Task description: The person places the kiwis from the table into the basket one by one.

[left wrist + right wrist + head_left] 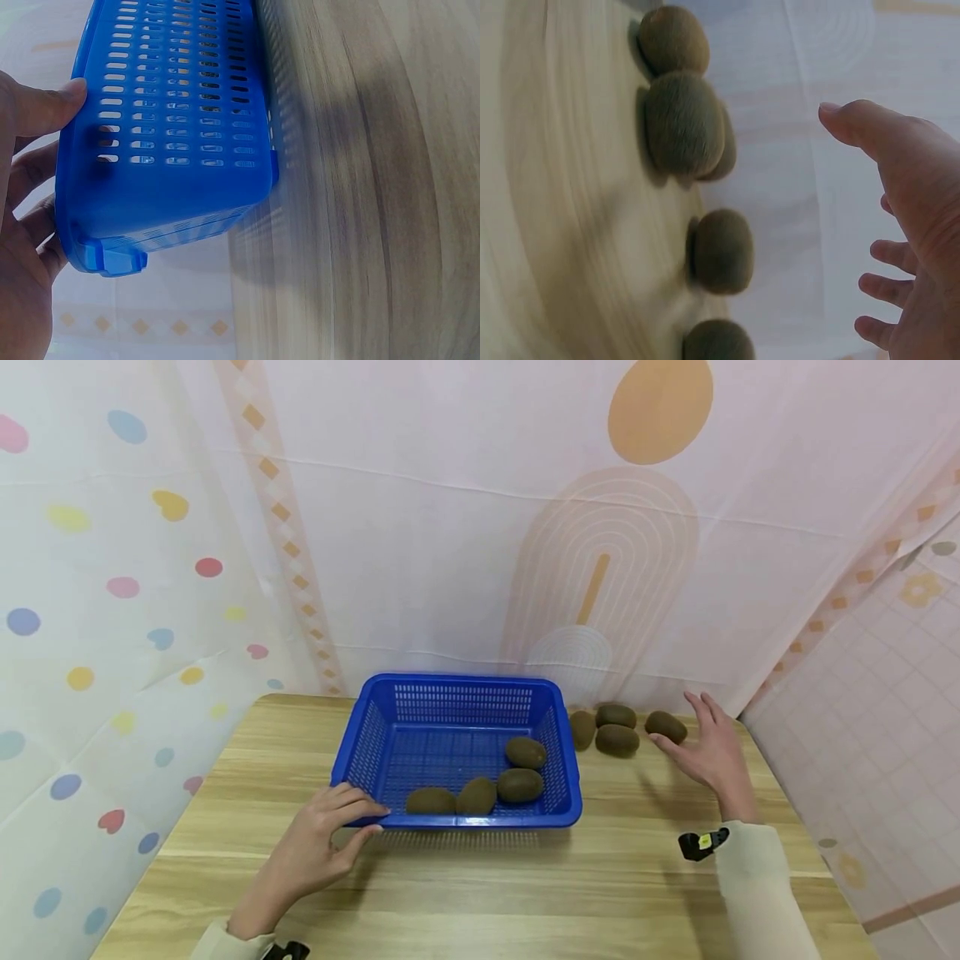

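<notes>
A blue plastic basket point(457, 821) stands on the table with several brown kiwis point(520, 786) inside, along its front and right side. My left hand point(318, 843) pinches the rim at its front left corner. In the left wrist view the thumb lies on the outer side of the basket point(165, 180) and the fingers go behind the rim. To the right of the basket lie several more kiwis point(617, 741). My right hand point(712, 756) hovers by the rightmost visible kiwi point(666, 727), fingers spread and holding nothing. The right wrist view shows a gap between the thumb and the kiwis point(724, 251).
The wooden table point(480, 893) carries everything. A patterned cloth point(420, 527) hangs right behind the basket and loose kiwis, and more cloth hangs at both sides. Dark straps with small devices point(703, 843) sit on the wrists.
</notes>
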Action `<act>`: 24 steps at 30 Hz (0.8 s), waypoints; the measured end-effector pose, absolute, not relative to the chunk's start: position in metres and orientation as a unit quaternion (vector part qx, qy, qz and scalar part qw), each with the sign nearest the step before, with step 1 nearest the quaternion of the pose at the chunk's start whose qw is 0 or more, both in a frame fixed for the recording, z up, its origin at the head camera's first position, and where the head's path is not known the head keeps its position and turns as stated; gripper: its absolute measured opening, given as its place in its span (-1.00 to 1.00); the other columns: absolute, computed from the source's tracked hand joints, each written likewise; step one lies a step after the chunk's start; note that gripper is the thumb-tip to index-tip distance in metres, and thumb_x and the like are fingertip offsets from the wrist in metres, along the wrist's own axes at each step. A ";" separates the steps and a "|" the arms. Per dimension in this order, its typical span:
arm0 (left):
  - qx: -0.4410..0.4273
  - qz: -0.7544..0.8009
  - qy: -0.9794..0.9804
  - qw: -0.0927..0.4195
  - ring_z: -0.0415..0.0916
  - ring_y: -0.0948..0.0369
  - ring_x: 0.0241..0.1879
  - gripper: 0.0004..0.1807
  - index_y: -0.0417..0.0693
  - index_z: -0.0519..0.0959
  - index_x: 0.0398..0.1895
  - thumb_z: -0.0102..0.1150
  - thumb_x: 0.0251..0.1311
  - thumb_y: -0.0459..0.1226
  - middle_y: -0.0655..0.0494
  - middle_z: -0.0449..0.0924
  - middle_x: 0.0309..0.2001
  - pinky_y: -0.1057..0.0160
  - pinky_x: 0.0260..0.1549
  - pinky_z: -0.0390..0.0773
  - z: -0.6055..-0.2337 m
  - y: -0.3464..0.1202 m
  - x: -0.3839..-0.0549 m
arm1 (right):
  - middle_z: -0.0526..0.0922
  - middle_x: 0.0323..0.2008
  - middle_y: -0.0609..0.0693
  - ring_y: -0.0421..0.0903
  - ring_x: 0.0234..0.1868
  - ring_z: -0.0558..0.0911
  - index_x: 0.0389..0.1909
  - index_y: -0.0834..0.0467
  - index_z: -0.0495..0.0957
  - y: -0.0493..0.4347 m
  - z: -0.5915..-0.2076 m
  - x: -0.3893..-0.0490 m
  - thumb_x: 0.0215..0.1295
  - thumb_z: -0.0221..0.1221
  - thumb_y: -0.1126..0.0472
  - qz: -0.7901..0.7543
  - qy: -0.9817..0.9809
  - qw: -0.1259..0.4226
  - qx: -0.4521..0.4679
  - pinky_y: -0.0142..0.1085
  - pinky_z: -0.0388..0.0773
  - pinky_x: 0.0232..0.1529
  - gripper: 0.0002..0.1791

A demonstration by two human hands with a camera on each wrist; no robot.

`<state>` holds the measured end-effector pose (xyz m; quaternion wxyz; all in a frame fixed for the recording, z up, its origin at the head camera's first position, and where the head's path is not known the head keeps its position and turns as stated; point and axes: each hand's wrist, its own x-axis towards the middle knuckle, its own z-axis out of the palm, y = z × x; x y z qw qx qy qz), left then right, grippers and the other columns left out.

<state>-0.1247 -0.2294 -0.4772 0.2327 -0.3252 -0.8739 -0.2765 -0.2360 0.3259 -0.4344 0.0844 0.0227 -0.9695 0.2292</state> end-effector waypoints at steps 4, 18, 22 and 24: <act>-0.326 -0.275 -0.874 0.232 0.52 0.34 -0.18 -0.74 0.13 0.76 -0.20 0.50 0.04 -0.36 0.36 0.71 -0.23 0.40 -0.09 0.40 -0.476 -0.229 -0.125 | -0.09 0.59 0.44 0.58 0.47 0.09 0.63 0.20 -0.06 0.338 -0.439 -0.235 0.33 0.22 -0.34 0.234 -0.970 0.062 0.008 0.50 0.15 0.32 0.12; -0.325 -0.275 -0.875 0.232 0.53 0.34 -0.17 -0.73 0.13 0.76 -0.19 0.50 0.04 -0.36 0.36 0.71 -0.22 0.39 -0.08 0.40 -0.475 -0.229 -0.124 | 0.00 0.50 0.54 0.55 0.47 0.06 0.57 0.35 0.02 0.369 -0.464 -0.237 0.30 0.29 -0.20 0.234 -0.971 0.048 -0.008 0.47 0.15 0.33 0.08; -0.324 -0.276 -0.875 0.232 0.53 0.34 -0.17 -0.73 0.13 0.76 -0.19 0.50 0.04 -0.36 0.36 0.71 -0.22 0.39 -0.08 0.40 -0.475 -0.229 -0.124 | 0.02 0.49 0.54 0.59 0.44 0.07 0.55 0.38 0.04 0.375 -0.473 -0.238 0.30 0.31 -0.16 0.236 -0.971 0.041 -0.013 0.47 0.18 0.31 0.06; -0.323 -0.276 -0.875 0.232 0.53 0.34 -0.17 -0.73 0.13 0.76 -0.19 0.51 0.04 -0.36 0.36 0.71 -0.22 0.39 -0.08 0.40 -0.476 -0.229 -0.124 | 0.01 0.48 0.56 0.63 0.41 0.08 0.55 0.39 0.02 0.376 -0.476 -0.239 0.31 0.30 -0.16 0.234 -0.972 0.027 -0.022 0.49 0.18 0.29 0.06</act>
